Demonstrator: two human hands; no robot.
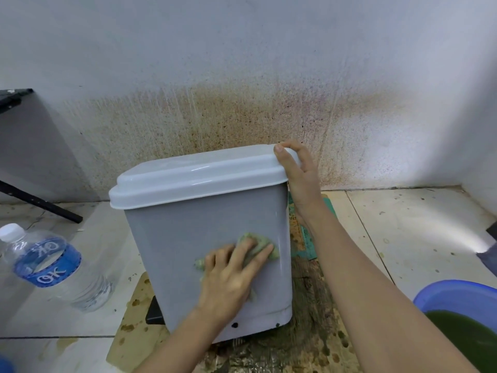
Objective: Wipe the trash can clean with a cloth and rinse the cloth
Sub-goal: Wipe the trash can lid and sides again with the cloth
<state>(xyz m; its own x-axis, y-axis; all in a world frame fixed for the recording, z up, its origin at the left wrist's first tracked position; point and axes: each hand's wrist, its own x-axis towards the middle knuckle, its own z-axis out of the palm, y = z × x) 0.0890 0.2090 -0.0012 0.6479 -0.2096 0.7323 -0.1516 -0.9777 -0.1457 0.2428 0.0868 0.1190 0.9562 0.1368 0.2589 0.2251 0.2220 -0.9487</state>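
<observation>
A grey plastic trash can (172, 243) with a pale lid (193, 173) stands on a stained mat in front of the wall. My left hand (231, 275) lies flat on the can's front face and presses a greenish cloth (258, 244) against it with straight fingers. Part of the cloth shows beyond the fingertips; the rest is under the palm. My right hand (298, 176) grips the lid's right corner, thumb on top and fingers curled behind the edge.
A clear water bottle (51, 267) with a blue label stands on the tiled floor at the left. A blue basin (457, 292) of dark green water sits at the lower right. The stained wall (242, 117) is right behind the can. A dark pedal (154, 313) juts from the can's base.
</observation>
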